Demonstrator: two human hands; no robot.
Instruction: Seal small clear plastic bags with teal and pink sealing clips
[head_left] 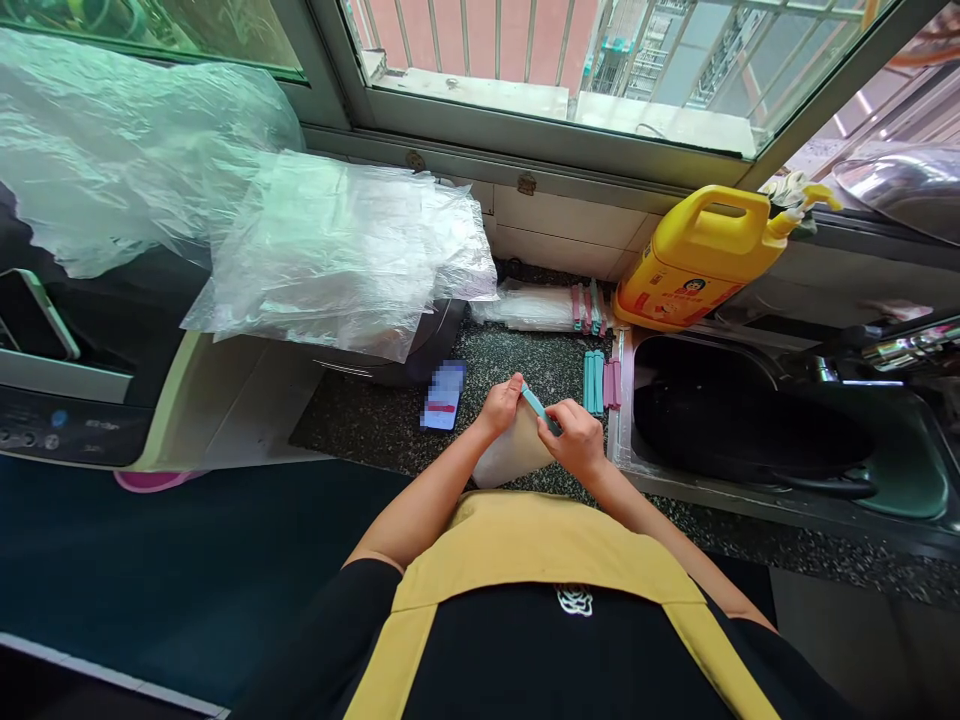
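Observation:
My left hand (pixel 501 405) and my right hand (pixel 578 439) meet over the dark speckled counter (pixel 390 425). Both are closed on a slim teal sealing clip (pixel 538 407) that runs across the top of a small pale plastic bag (pixel 514 452). The left fingers pinch the clip's upper end, the right fingers wrap its lower end. The bag hangs below the clip, partly hidden by my hands.
More teal and pink clips (pixel 600 381) lie beside the sink (pixel 750 420), others (pixel 589 307) by a flat bag further back. A yellow jug (pixel 697 260) stands behind the sink. Clear plastic bags (pixel 330 250) are heaped at left. A phone (pixel 444 396) lies on the counter.

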